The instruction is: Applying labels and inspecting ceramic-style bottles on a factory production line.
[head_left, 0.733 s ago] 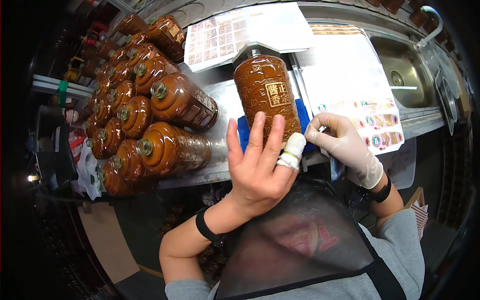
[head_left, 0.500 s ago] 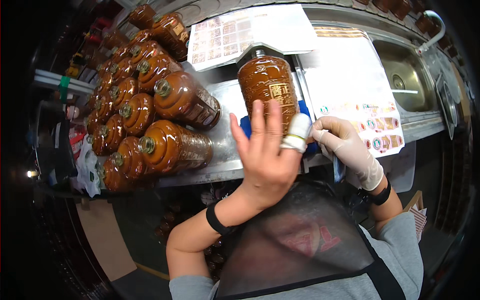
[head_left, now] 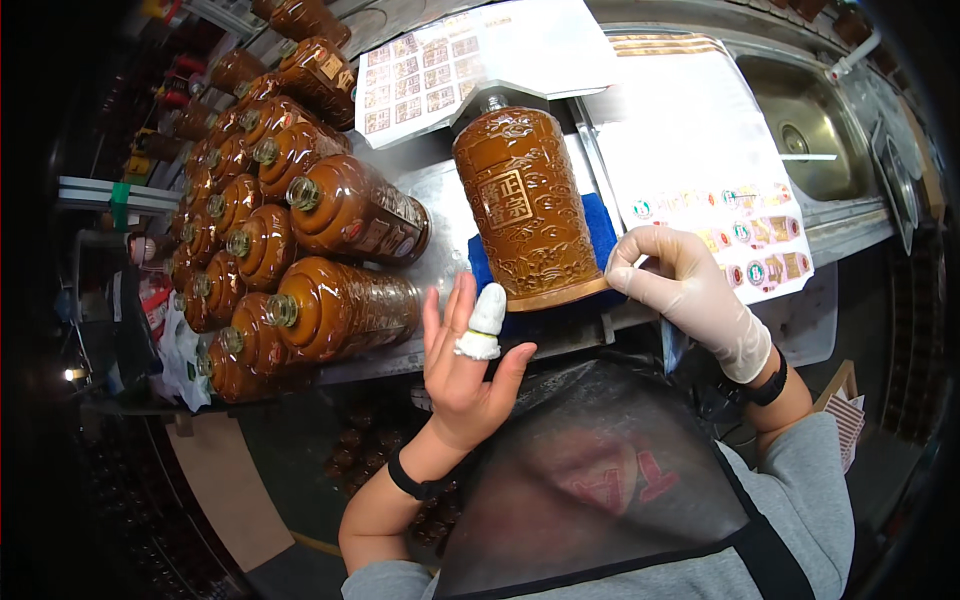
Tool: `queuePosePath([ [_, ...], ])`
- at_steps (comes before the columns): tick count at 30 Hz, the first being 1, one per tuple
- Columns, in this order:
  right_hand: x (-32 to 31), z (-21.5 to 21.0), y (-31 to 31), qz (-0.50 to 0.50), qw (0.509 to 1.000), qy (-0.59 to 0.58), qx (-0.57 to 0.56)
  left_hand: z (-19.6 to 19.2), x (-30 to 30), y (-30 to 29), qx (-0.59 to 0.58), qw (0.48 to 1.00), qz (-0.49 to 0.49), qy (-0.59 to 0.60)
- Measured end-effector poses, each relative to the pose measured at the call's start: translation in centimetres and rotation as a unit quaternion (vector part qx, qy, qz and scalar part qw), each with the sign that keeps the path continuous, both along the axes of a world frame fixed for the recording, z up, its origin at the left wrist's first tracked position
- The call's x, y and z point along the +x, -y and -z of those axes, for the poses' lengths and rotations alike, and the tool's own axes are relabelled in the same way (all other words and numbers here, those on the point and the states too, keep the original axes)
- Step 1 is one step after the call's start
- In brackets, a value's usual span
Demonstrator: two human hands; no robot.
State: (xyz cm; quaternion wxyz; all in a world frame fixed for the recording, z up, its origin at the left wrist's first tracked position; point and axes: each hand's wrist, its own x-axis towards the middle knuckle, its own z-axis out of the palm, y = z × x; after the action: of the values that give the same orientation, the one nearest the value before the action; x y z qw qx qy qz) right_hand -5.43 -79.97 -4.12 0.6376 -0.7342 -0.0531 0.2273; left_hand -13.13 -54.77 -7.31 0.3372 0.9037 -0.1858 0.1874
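Lying at centre: embossed brown bottle [head_left: 522,210] on its side on a blue pad [head_left: 598,235], base toward the person, neck pointing to 12 o'clock.
Right hand [head_left: 680,285]: gloved in white, at 3 o'clock of the bottle's base, fingertips pinched together at the base rim.
Left hand [head_left: 465,365]: bare, at 7 o'clock of the base, fingers spread and lifted, touching nothing; one finger wears a white cot.
Bench edge [head_left: 560,335]: runs just below the pad, close to both hands.
Label sheets: one sheet [head_left: 700,180] at 2 o'clock, another [head_left: 470,60] over the neck at 12.
Stacked bottles [head_left: 280,220]: crowd 9 o'clock, leaving a narrow steel strip.
Sink [head_left: 800,130]: far at 2 o'clock.
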Motion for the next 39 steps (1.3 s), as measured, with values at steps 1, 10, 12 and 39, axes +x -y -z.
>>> queuePosePath([
  [1,-0.1,-0.3,0.0,0.000,1.000,-0.001,0.001,0.1,-0.3,0.0,0.008,1.000,0.002,0.006],
  [10,-0.3,-0.7,0.1,0.026,1.000,0.010,-0.011,-0.2,-0.1,0.5,0.054,0.998,0.015,0.041],
  [12,-0.3,-0.4,0.0,0.028,0.999,-0.002,-0.021,-0.5,0.2,0.8,0.064,0.996,0.029,0.061],
  [39,-0.4,1.7,-0.4,0.035,0.999,0.026,-0.028,-0.4,3.4,1.8,0.047,0.997,-0.031,0.048],
])
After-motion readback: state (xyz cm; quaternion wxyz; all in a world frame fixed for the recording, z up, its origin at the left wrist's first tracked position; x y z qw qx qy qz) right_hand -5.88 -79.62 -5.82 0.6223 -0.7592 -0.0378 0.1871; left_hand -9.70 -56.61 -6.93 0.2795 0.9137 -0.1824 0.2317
